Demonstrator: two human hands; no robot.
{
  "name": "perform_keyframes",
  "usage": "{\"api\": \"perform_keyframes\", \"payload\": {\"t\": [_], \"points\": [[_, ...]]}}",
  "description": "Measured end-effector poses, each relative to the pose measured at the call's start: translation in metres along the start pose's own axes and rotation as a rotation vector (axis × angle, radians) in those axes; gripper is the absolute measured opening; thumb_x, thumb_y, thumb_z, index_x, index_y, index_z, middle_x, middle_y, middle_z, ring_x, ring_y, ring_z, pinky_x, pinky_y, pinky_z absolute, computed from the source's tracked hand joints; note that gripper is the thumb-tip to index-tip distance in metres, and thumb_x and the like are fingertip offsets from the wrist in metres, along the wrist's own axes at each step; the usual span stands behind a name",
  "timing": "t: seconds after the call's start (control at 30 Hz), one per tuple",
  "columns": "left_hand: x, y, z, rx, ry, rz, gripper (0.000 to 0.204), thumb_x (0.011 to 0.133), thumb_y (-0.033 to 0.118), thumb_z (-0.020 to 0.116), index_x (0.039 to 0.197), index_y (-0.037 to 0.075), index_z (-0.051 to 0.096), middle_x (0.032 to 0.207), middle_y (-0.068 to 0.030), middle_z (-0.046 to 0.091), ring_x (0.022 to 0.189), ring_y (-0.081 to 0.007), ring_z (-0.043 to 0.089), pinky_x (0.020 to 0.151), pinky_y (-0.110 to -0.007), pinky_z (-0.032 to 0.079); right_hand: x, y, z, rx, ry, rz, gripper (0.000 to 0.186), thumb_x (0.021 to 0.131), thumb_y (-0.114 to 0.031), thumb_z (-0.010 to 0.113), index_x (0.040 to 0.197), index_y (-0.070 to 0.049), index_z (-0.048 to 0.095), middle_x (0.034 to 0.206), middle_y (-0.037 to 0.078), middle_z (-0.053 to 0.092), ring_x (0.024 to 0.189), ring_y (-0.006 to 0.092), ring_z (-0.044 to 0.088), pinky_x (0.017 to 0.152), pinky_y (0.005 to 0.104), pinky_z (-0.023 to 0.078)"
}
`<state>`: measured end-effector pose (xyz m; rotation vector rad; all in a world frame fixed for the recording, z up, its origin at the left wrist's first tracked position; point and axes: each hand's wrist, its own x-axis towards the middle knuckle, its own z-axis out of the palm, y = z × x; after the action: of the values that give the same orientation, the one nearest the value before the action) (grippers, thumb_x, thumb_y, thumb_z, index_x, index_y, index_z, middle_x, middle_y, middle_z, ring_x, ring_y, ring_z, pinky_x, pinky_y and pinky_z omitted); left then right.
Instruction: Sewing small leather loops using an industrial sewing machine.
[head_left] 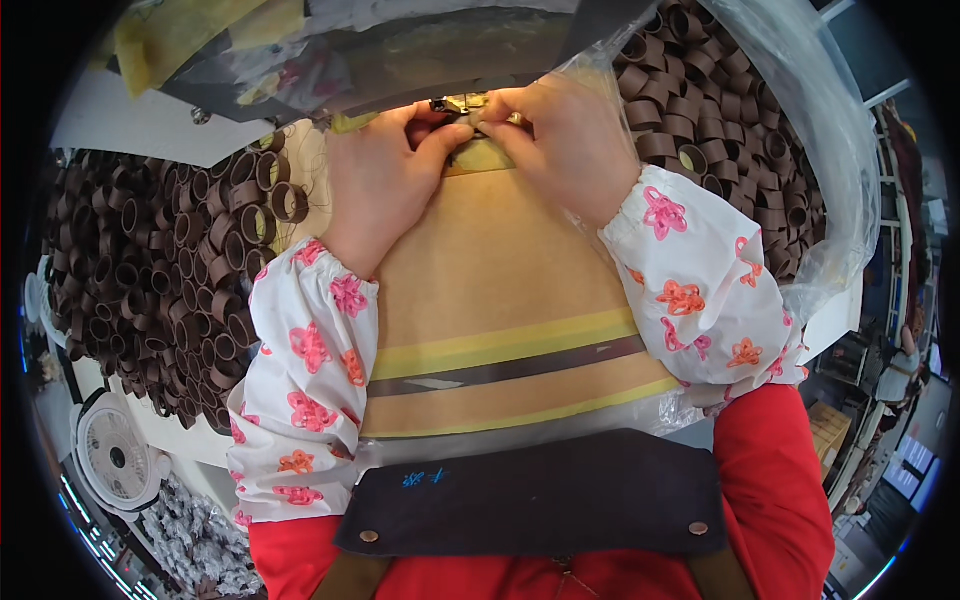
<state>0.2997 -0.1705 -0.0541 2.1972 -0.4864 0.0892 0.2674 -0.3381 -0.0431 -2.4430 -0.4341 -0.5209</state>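
Observation:
Both hands meet at the lit needle area (463, 103) of a sewing machine (440, 70), at the top of the view. My left hand (385, 175) has its thumb and fingers pinched just left of the needle area. From the other side my right hand (570, 145) reaches in, thumb and forefinger pinched together close to the left thumb. A small piece seems to be between the fingertips, but they hide what it is. Under my wrists lies a tan work surface (480, 250) with yellow and dark strips across its near part.
Many brown loops (150, 260) are heaped at the left, close to my forearm. More brown loops (720, 130) fill a clear plastic bag (850, 170) at the right. A round white device (112, 450) stands lower left, beside a pile of greyish wrapped pieces (195, 535).

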Motion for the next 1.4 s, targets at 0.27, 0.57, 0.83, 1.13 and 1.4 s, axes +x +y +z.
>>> {"api": "perform_keyframes", "payload": {"t": [0.27, 0.57, 0.83, 1.13, 1.4], "points": [[0.0, 0.005, -0.002, 0.041, -0.012, 0.011, 0.027, 0.073, 0.027, 0.067, 0.081, 0.001, 0.065, 0.063, -0.0082, 0.062, 0.056, -0.0183, 0.06, 0.054, -0.029, 0.044, -0.004, 0.003, 0.001, 0.065, 0.047, -0.021, 0.006, 0.071, -0.009, 0.061, 0.074, -0.004, 0.059, 0.067, 0.009, 0.054, 0.063, 0.0253, 0.053, 0.056, 0.0353, 0.041], [0.001, 0.007, -0.017, 0.116, -0.117, 0.077, 0.025, 0.073, 0.021, 0.067, 0.08, -0.001, 0.061, 0.059, -0.0046, 0.052, 0.055, -0.0139, 0.05, 0.05, -0.026, 0.04, 0.001, 0.002, -0.006, 0.18, -0.12, 0.096, 0.01, 0.07, -0.011, 0.06, 0.07, -0.003, 0.055, 0.075, 0.01, 0.057, 0.07, 0.0292, 0.057, 0.061, 0.0382, 0.044], [-0.03, 0.013, -0.018, 0.023, -0.296, 0.037, 0.021, 0.068, 0.022, 0.073, 0.068, 0.006, 0.06, 0.054, -0.0006, 0.05, 0.052, -0.0164, 0.046, 0.091, -0.038, 0.028, -0.034, -0.023, -0.013, 0.205, -0.108, 0.165, 0.014, 0.075, -0.016, 0.061, 0.083, -0.004, 0.058, 0.073, 0.013, 0.059, 0.07, 0.0304, 0.058, 0.061, 0.0401, 0.045], [-0.017, 0.019, -0.018, -0.149, -0.015, 0.33, 0.009, 0.082, 0.009, 0.057, 0.084, 0.002, 0.062, 0.069, -0.0064, 0.061, 0.065, -0.0188, 0.057, 0.062, -0.03, 0.043, -0.026, -0.02, -0.01, 0.275, -0.228, 0.12, 0.009, 0.077, -0.013, 0.056, 0.084, -0.007, 0.057, 0.078, 0.01, 0.061, 0.07, 0.0303, 0.058, 0.062, 0.0394, 0.045], [-0.017, -0.011, -0.017, 0.09, -0.215, 0.375, 0.02, 0.082, 0.014, 0.056, 0.065, 0.004, 0.058, 0.057, -0.013, 0.05, 0.055, -0.0287, 0.049, 0.059, -0.039, 0.036, -0.032, -0.038, -0.011, 0.275, -0.291, -0.059, 0.012, 0.078, -0.013, 0.052, 0.089, -0.012, 0.056, 0.079, 0.011, 0.06, 0.072, 0.0326, 0.058, 0.063, 0.0413, 0.046]]}}
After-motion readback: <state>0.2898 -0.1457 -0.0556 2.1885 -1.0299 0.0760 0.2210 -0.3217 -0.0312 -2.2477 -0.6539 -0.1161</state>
